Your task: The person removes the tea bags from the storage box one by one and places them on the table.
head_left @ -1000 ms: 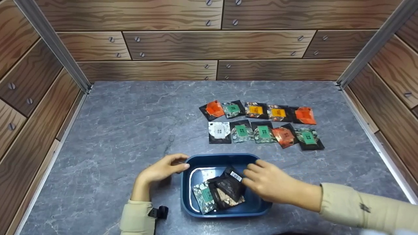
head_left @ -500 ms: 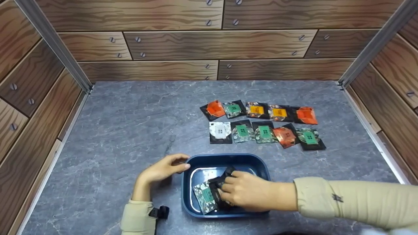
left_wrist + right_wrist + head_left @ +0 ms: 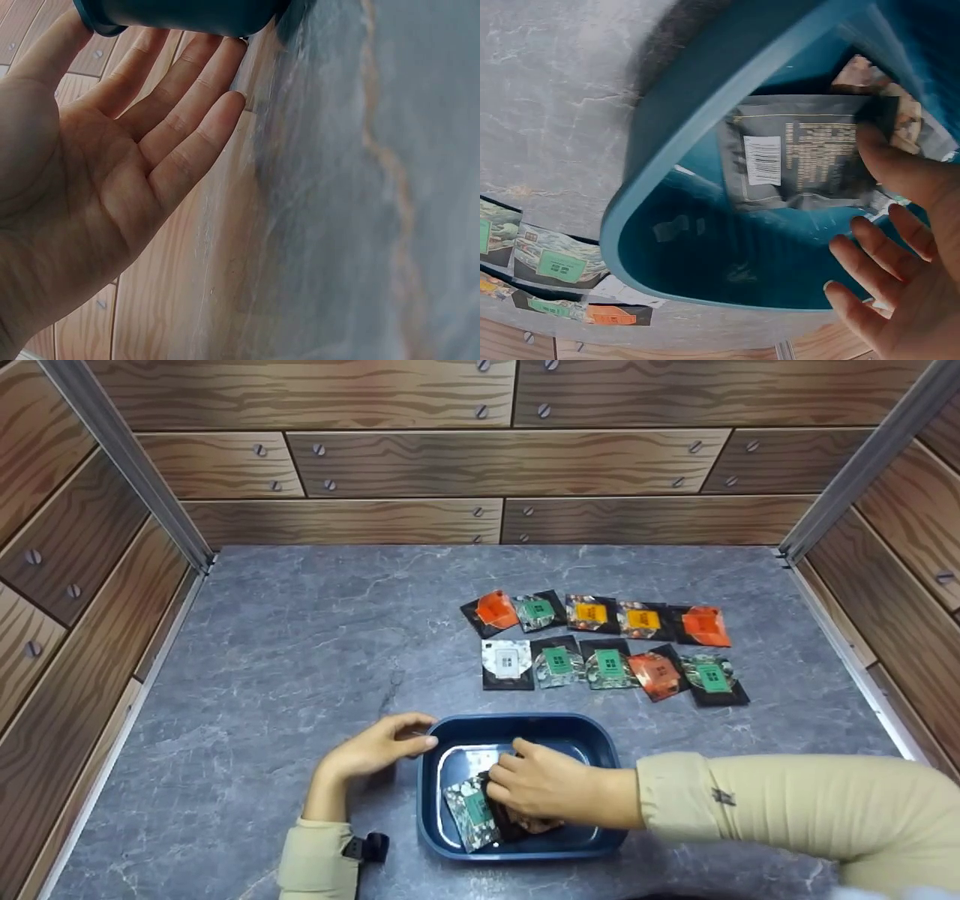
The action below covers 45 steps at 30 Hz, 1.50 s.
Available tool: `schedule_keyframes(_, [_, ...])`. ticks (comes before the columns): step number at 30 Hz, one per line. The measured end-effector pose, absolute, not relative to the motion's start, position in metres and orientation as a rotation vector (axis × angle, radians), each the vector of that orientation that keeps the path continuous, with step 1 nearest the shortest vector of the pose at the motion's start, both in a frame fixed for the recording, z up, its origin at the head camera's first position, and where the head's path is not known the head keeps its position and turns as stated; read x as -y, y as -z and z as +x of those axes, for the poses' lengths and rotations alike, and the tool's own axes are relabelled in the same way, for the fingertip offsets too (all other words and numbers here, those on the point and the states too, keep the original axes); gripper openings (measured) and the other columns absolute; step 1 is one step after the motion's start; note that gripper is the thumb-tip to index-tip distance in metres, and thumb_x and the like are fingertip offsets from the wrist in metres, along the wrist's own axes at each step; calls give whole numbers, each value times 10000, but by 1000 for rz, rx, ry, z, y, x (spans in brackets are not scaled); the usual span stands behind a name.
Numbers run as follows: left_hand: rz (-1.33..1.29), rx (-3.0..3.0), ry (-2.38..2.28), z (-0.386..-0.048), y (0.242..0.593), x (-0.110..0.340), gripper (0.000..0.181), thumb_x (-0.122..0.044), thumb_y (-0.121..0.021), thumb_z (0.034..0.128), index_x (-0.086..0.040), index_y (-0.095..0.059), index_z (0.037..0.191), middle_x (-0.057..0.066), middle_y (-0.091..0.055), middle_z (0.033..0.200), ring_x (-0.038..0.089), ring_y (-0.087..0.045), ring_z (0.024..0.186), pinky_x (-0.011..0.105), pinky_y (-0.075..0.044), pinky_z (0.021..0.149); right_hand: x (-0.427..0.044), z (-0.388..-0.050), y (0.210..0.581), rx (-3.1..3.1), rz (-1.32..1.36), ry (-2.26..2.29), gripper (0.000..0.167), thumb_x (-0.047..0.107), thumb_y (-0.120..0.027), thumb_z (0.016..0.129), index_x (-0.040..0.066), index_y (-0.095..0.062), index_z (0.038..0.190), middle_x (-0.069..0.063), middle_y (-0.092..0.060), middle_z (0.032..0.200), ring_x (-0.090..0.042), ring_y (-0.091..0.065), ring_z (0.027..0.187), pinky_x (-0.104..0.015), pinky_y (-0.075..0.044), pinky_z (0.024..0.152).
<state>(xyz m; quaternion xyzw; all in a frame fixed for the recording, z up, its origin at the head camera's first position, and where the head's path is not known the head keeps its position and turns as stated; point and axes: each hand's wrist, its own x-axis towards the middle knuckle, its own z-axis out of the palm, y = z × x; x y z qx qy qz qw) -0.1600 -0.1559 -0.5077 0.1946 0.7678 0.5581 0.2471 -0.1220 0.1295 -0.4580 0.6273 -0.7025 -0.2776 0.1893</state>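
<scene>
A blue rectangular tub (image 3: pixel 600 851) stands at the table's front with packets inside. My left hand (image 3: pixel 375 748) is at its left rim, thumb and fingertips by the corner; in the left wrist view its fingers (image 3: pixel 180 124) are fairly straight. My right hand (image 3: pixel 544 784) is down inside the tub over the packets. In the right wrist view, its thumb (image 3: pixel 896 161) overlaps a black packet (image 3: pixel 817 142) with a barcode, while the other fingers are spread below it. A green-labelled packet (image 3: pixel 474 814) lies beside; another packet (image 3: pixel 915 112) is partly hidden beneath.
Behind the tub lie two rows of flat packets, with orange (image 3: pixel 703 625), green (image 3: pixel 611 664), yellow (image 3: pixel 590 613) and white (image 3: pixel 508 664) labels. The grey marbled table (image 3: pixel 300 637) is enclosed by wood-patterned walls (image 3: pixel 390 465). A black wrist device (image 3: pixel 367 847) sits at the left sleeve.
My right hand has moved left from the tub's right rim onto the packets inside, covering the black one. The left hand and the rows of packets have stayed put.
</scene>
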Motion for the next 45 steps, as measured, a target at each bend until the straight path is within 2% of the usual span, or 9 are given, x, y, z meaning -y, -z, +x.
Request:
schedule_keyframes(4, [526,-2086,-1524,-159,507,156,402,-190,-606,998,52,-551,1315,183,-654,1181,283,-619,1088,364,-526,912,-128,-125,462,2002,1721,944,206,335,-555,932,187,-542,1075,22,-600,1010,-155,-598,963,-326,-506,854])
schedule_keyframes(8, [526,-2092,-1518,-159,506,155,402,-196,-606,998,47,-553,1314,175,-656,1176,275,-621,1076,359,-527,902,-128,-127,467,2022,1721,989,204,334,-537,954,190,-533,1098,28,-632,1040,-155,-605,998,-325,-502,874])
schedule_keyframes(15, [521,-2090,-1520,-159,506,155,409,-194,-612,995,54,-552,1315,178,-655,1179,277,-621,1078,362,-529,903,-131,-130,473,1986,1723,875,161,308,-483,965,190,-546,1055,51,-663,942,-144,-622,896,-318,-504,827])
schedule_keyframes(23, [522,-2103,-1514,-160,508,155,407,-202,-614,996,54,-557,1307,159,-663,1159,238,-624,1054,362,-530,898,-129,-131,466,1968,1723,748,121,309,-525,941,193,-557,924,59,-594,776,-141,-563,706,-308,-472,712])
schedule_keyframes(27, [523,-2109,-1512,-160,509,155,407,-205,-616,995,54,-559,1303,144,-663,1148,219,-620,1039,366,-528,896,-129,-128,458,1978,1751,771,120,310,-585,913,209,-613,854,56,-607,792,-142,-566,710,-307,-463,702])
schedule_keyframes(31, [530,-2117,-1505,-160,509,156,409,-209,-617,994,55,-560,1302,136,-661,1147,218,-620,1039,366,-528,896,-131,-124,449,1991,1771,808,92,315,-644,878,230,-659,846,56,-625,845,-139,-563,741,-296,-446,702])
schedule_keyframes(38, [537,-2116,-1507,-160,508,156,404,-202,-616,994,57,-561,1299,145,-661,1154,231,-623,1049,367,-530,901,-143,-125,435,2024,1777,684,100,227,-732,812,190,-655,863,51,-633,847,-141,-578,754,-292,-470,721])
schedule_keyframes(41, [537,-2122,-1499,-161,508,156,409,-205,-615,994,54,-559,1305,150,-659,1163,242,-622,1055,370,-529,903,-151,-126,431,2027,1758,593,91,155,-708,815,169,-633,864,45,-616,815,-144,-565,729,-292,-483,712])
schedule_keyframes(45, [533,-2126,-1491,-161,508,156,417,-213,-616,993,49,-556,1312,153,-656,1172,253,-623,1060,368,-530,904,-163,-128,428,1999,1718,442,63,84,-598,839,140,-577,823,27,-580,776,-163,-527,679,-293,-484,673])
